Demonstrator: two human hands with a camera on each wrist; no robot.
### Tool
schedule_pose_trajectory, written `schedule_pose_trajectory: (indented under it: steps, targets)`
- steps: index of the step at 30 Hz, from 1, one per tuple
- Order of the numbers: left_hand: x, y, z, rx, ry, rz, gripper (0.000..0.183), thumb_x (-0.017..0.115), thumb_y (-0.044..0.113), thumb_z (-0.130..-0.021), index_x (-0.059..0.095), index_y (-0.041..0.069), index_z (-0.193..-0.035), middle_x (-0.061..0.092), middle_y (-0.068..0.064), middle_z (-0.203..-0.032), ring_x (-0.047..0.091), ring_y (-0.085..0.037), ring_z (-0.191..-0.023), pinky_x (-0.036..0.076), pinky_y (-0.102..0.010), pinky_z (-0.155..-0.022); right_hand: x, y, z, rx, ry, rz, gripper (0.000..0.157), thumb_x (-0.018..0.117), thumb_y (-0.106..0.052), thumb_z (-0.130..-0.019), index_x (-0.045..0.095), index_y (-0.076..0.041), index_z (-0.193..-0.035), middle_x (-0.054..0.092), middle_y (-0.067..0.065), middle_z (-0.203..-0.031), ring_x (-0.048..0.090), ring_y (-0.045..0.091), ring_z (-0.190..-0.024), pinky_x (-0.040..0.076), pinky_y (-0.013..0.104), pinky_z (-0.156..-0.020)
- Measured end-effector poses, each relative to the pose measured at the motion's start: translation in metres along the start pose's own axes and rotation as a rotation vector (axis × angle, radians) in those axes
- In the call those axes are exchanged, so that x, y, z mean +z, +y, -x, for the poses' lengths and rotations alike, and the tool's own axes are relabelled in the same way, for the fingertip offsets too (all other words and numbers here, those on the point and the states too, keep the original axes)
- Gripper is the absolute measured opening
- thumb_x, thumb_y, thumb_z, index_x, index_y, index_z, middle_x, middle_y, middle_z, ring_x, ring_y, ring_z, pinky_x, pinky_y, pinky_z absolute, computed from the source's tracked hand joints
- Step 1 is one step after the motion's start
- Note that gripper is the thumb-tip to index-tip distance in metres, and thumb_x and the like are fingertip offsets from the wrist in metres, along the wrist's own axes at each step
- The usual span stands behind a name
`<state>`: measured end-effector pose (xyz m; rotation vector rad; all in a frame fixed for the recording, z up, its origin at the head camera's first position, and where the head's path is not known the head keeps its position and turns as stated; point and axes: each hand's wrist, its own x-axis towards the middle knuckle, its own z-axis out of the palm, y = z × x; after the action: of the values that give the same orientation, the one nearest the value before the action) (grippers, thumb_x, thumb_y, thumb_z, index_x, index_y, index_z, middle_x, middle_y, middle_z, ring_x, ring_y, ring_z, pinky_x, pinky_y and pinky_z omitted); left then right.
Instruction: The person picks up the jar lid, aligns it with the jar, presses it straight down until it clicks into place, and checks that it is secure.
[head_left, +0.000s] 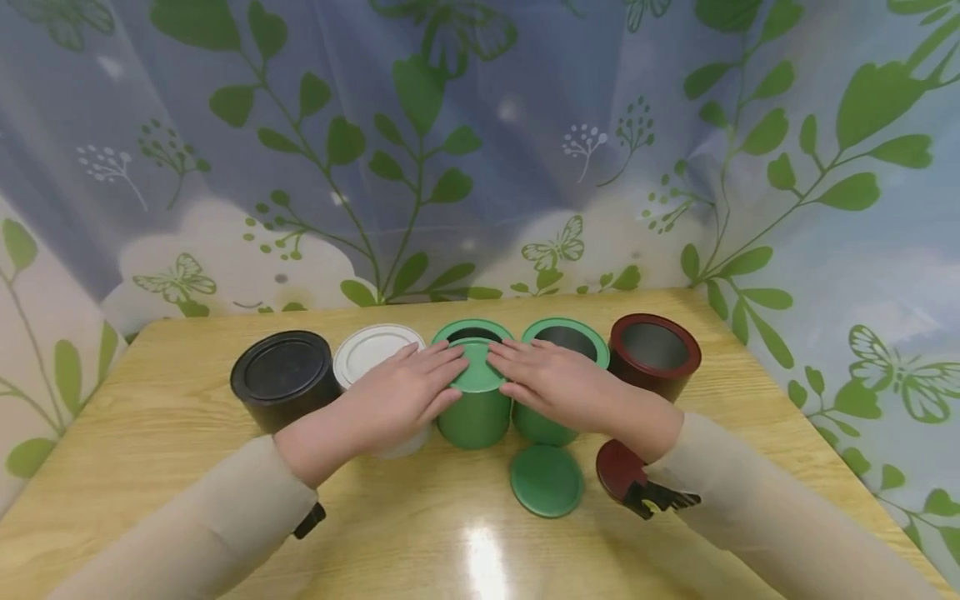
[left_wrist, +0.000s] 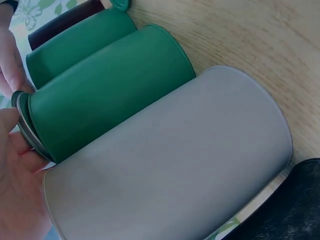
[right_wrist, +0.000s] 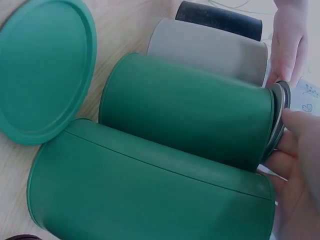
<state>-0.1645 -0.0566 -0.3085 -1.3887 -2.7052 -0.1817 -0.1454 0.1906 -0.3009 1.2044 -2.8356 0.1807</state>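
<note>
Five canisters stand in a row. A green lid sits tilted and off-centre over the middle green canister, whose dark opening shows behind it. My left hand holds the lid's left edge, and my right hand holds its right edge; thumbs and fingers lie at the rim. In the left wrist view, a gap shows between the lid and canister. To the right, a second green canister is uncovered. The right wrist view shows my right thumb against the lid.
On the left stand a black canister and a white canister, both covered. An uncovered dark red canister is at the right end. Another green lid and a dark red lid lie in front. Patterned fabric hangs behind.
</note>
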Motion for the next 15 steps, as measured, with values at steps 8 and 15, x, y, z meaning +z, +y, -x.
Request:
schedule_pose_trajectory:
  steps: [8,15]
  targets:
    - [-0.001,-0.004,-0.010,-0.029,-0.038,-0.020,0.049,0.037,0.034,-0.101,0.041,0.004,-0.140,0.038,-0.012,-0.144,0.030,-0.028,-0.135,0.022,-0.050,-0.108,0.001,0.004,-0.011,0.057,0.016,-0.022,0.052,0.048,-0.035,-0.098,0.044,-0.003,-0.138,0.037,0.014,-0.144,0.032,0.026,-0.134,0.029,0.045,-0.106]
    - [0.000,-0.007,-0.012,-0.032,-0.009,-0.037,0.050,0.037,0.036,-0.101,0.042,0.004,-0.140,0.038,-0.013,-0.144,0.032,-0.028,-0.134,0.025,-0.051,-0.106,-0.002,0.006,-0.019,0.088,-0.021,-0.067,0.058,0.044,-0.040,-0.098,0.039,-0.001,-0.141,0.031,0.015,-0.147,0.029,0.027,-0.135,0.029,0.044,-0.106]
